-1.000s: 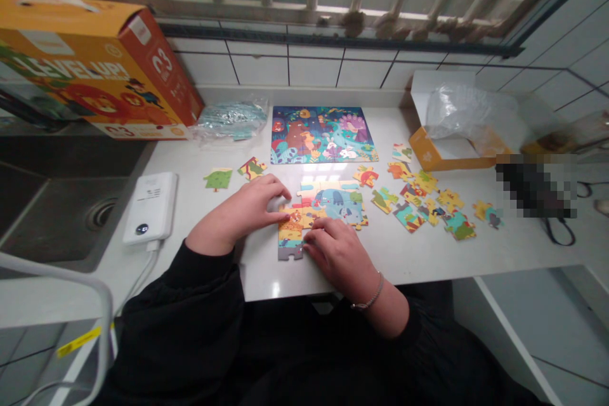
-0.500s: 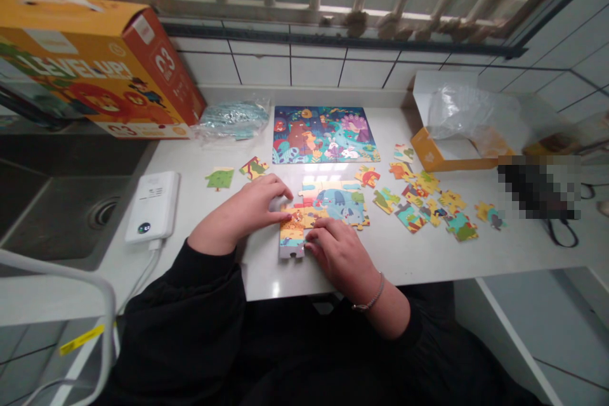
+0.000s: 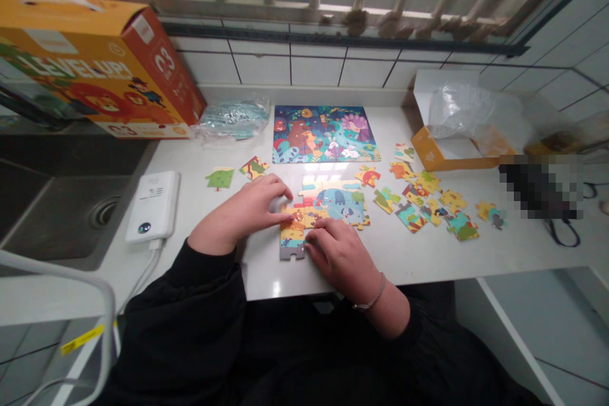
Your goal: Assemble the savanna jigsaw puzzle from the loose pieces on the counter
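Our left grip (image 3: pixel 247 208) and right grip (image 3: pixel 339 260) stand apart, fingers spread and pressing down, clamped on nothing, on the partly joined jigsaw (image 3: pixel 328 206). It should handle light and stiff but part easily, so we'd hold it flat by its edges. Its long axis runs 9 to 3 o'clock on the tabletop (image 3: pixel 257 279), with loose pieces (image 3: pixel 428 206) at 3 o'clock and a finished picture board (image 3: pixel 323 134) at 12.

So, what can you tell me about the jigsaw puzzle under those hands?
The partly built jigsaw puzzle lies flat on the white countertop, its card-like pieces printed in bright colours, with a blue elephant. They join in an uneven block, and a grey piece juts out at the near end. The left hand rests on its left edge; the right hand rests on its near part.
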{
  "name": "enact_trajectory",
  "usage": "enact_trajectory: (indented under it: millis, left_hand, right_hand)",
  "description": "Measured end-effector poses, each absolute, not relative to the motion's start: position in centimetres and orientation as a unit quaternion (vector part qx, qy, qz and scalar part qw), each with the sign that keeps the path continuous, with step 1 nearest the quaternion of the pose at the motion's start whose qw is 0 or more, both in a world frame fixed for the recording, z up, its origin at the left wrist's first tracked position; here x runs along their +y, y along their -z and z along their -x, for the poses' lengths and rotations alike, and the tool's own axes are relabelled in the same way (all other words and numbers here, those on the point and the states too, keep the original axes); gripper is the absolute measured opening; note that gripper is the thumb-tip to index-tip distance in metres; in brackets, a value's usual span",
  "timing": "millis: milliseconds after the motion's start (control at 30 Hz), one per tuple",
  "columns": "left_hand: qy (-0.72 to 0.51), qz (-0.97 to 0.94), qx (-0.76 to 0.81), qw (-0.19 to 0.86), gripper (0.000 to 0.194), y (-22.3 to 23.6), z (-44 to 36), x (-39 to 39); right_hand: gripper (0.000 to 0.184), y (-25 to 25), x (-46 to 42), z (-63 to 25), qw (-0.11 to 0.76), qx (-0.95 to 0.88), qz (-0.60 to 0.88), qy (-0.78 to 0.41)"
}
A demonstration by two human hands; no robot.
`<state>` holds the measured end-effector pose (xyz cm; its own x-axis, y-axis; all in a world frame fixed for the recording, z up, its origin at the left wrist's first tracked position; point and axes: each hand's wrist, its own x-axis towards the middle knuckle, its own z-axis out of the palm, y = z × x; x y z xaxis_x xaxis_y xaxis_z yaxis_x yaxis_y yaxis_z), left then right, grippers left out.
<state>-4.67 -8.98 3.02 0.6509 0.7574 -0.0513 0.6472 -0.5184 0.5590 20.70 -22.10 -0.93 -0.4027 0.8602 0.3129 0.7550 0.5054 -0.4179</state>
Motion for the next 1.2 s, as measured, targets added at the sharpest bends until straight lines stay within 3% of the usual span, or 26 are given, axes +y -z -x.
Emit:
enact_trajectory:
  millis: [133, 533, 767, 967, 1200]
  left_hand:
    - [-0.096, -0.862, 0.417, 0.271, 0.039, -2.91, 4.47, -9.01]
    - [-0.081, -0.865, 0.419, 0.264, 0.040, -3.46, 4.14, -9.34]
    - [-0.080, -0.874, 0.407, 0.256, 0.039, -3.07, 4.07, -9.35]
    - [-0.115, -0.867, 0.409, 0.261, 0.024, -3.29, 4.37, -9.55]
    - [-0.110, -0.862, 0.412, 0.273, 0.022, -3.31, 4.83, -9.21]
  right_hand:
    - [0.010, 0.84, -22.21, -20.57, 0.255, -0.828, 0.489, -0.105]
    - [0.024, 1.16, -22.60, -21.00, 0.341, -0.785, 0.504, -0.114]
    - [0.029, 1.40, -22.47, -20.93, 0.328, -0.801, 0.491, -0.097]
    - [0.016, 0.64, -22.55, -20.58, 0.265, -0.825, 0.492, -0.086]
    - [0.013, 0.92, -22.54, -20.46, 0.240, -0.829, 0.497, -0.092]
